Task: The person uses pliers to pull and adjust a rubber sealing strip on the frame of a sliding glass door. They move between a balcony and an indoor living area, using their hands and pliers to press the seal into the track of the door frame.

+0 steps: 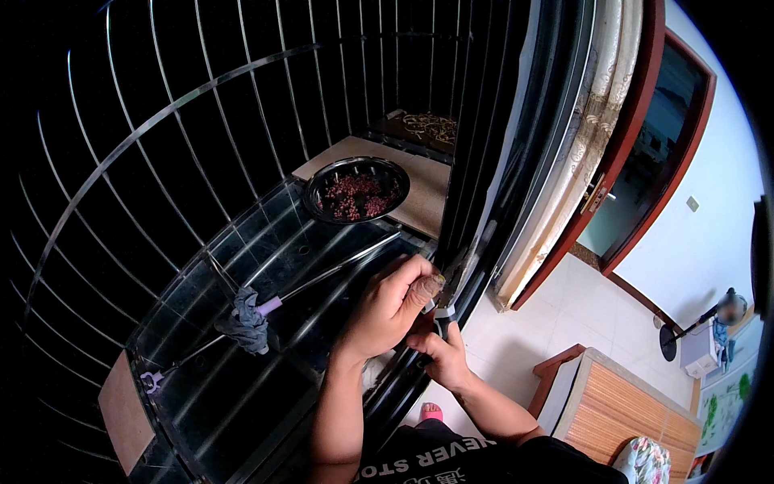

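My left hand (393, 310) is closed in front of the sliding window frame (493, 230), thumb and fingers pinched together. Whatever lies between those fingers is too small or hidden to name. Just to the right and lower, my right hand (446, 355) wraps around a hand tool with a black-and-grey grip (443, 318). The tool points up along the frame, close to my left fingertips. Its working end is hard to make out against the frame.
A round dark tray (313, 211) of small reddish pieces rests on a ledge beyond my hands. A pole with a purple collar (270, 306) and a grey cloth (246, 324) lie on the barred floor. Curved metal bars (181, 121) enclose the left. A bed (625, 403) stands right.
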Action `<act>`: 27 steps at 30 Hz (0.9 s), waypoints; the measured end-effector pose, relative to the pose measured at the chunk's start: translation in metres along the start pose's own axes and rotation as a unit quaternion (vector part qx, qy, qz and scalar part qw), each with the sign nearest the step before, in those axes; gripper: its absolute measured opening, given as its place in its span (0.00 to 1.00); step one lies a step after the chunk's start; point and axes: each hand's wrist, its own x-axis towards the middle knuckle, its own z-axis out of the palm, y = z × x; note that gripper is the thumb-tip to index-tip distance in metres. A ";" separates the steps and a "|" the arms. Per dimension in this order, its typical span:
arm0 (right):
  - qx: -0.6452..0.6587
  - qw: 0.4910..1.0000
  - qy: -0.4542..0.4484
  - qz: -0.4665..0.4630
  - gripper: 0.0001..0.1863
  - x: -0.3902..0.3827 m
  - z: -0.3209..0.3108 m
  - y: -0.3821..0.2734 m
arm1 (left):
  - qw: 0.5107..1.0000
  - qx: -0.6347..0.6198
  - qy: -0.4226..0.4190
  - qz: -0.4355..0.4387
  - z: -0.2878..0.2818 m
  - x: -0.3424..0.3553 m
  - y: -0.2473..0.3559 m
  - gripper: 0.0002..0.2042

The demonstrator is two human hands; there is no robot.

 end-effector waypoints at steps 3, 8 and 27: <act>0.008 0.999 -0.022 -0.022 0.09 0.000 0.007 -0.011 | 0.997 0.044 0.043 0.051 0.001 0.002 -0.002 0.07; 0.074 0.993 -0.082 -0.052 0.09 0.005 0.013 -0.013 | 0.988 0.035 0.137 0.064 0.000 0.015 0.004 0.12; 0.167 0.978 -0.114 0.052 0.20 -0.013 0.004 -0.030 | 0.969 0.121 0.146 0.157 -0.006 0.031 0.010 0.14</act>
